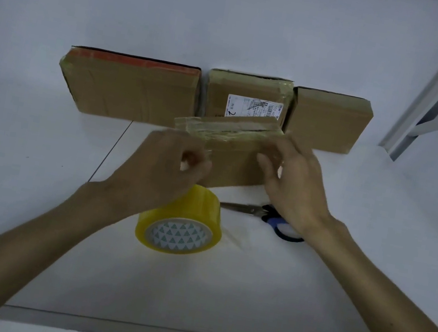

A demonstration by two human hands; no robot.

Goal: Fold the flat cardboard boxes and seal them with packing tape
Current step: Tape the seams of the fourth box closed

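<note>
Work surface: a white table (218, 297) set against a white wall.

Item under work: a small cardboard box (230, 162) stands at the middle of the table, just in front of the back row. Shiny clear tape covers its top edge.

Left hand (164, 171): at the left end of the small box. The fingers are curled, with the thumb and fingertips drawn together. Blur prevents telling whether they pinch tape or the box corner.

Right hand (293, 185): at the right end of the small box. The fingers are loosely spread and slightly bent, with their tips against the front face.

Tape roll (180, 226): yellow, lying near the small box, partly under the left wrist.

Scissors (259, 212): lying flat to the right of the roll. The blue handles are partly hidden by the right wrist.

Back row: three sealed boxes leaning against the wall, namely a wide box (132, 89) with a red strip, a labelled box (242, 94) and a plain box (328, 120).
</note>
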